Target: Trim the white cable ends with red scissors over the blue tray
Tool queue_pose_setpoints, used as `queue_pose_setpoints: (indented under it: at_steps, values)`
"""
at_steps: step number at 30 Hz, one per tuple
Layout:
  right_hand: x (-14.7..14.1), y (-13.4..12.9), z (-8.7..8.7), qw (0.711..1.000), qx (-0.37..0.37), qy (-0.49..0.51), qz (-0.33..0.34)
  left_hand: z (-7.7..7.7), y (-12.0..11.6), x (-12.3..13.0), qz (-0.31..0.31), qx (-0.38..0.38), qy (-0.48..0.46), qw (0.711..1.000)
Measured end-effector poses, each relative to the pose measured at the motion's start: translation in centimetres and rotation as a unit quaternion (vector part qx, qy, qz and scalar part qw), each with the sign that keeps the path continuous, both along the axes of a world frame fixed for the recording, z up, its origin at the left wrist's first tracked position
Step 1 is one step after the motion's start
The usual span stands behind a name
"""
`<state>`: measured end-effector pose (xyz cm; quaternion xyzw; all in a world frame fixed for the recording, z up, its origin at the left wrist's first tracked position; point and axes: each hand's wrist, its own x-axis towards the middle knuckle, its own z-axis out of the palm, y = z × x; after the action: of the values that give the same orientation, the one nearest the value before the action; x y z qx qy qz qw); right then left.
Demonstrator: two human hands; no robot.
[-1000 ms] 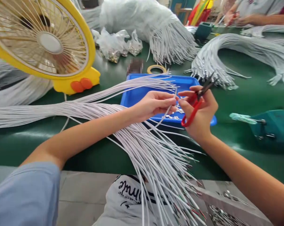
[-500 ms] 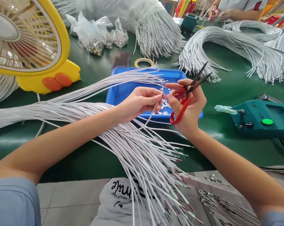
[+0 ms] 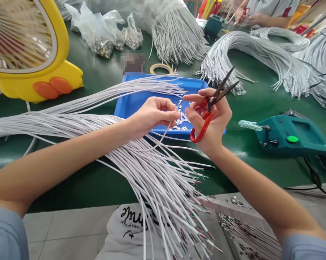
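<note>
My left hand (image 3: pixel 159 116) pinches one white cable (image 3: pixel 167 129) near its end, over a blue tray (image 3: pixel 119 104) with small white offcuts (image 3: pixel 182 121) in it. Close by on the right, my right hand (image 3: pixel 214 122) holds red-handled scissors (image 3: pixel 202 128); their dark blades stand apart and point up and away. Its thumb and index finger are near the cable end but apart from it. Below my hands a thick bundle of white cables (image 3: pixel 141 162) fans out over the table edge, red and green wire ends showing. Another bunch of cables (image 3: pixel 141 88) rests across the tray's rim.
A yellow fan (image 3: pixel 62 47) stands at the left. Behind the tray are bags of small metal parts (image 3: pixel 103 45), a tape roll (image 3: pixel 161 68) and more cable bundles (image 3: pixel 241 43). A green machine (image 3: pixel 293 135) sits right. Across the table, a person's hands (image 3: pixel 249 18) hold red-handled scissors.
The view has shifted slightly, so everything sits further left. My right thumb and fingers have drawn apart from the cable end, which my left hand still pinches.
</note>
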<state>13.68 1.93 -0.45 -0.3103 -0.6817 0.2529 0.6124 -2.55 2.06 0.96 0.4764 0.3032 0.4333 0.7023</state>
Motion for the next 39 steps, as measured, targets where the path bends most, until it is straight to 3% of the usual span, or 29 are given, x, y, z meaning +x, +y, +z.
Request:
queue_pose_setpoints:
  at_steps: [9, 17, 24, 31, 39]
  values:
    - [-0.2, 0.0, -0.3, 0.998, -0.056, -0.001, -0.005, -0.2, 0.0, 0.0, 0.013, 0.053, 0.055, 0.997]
    - [-0.3, -0.3, -0.1, 0.996, -0.088, 0.0, 0.027, -0.4, -0.1, 0.6, 0.091, 0.106, 0.122, 0.983]
    - [-0.2, -0.2, 0.0, 0.994, -0.103, -0.015, 0.028, -0.5, -0.3, 0.7, 0.124, 0.156, 0.171, 0.965]
    - [-0.7, -0.8, 0.1, 0.995, -0.093, -0.044, 0.019, -0.7, -0.4, 0.5, 0.134, 0.152, 0.178, 0.963]
    - [-0.4, -0.9, 0.4, 0.997, -0.07, -0.026, -0.015, -0.6, -0.3, 0.3, 0.115, 0.16, 0.107, 0.975]
